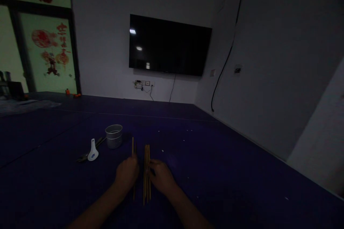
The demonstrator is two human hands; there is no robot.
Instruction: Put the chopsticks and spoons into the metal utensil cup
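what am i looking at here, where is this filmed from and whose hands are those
This is one picture, from a camera worn on a person's head, looking forward and down. No robot is involved: the two bare hands are that person's own. The left hand holds a thin stick upward. The right hand touches a bundle of similar sticks on the dark purple surface. To the left stand a grey metal cup and, nearer, a white spoon. A wide black screen hangs on the wall beyond.
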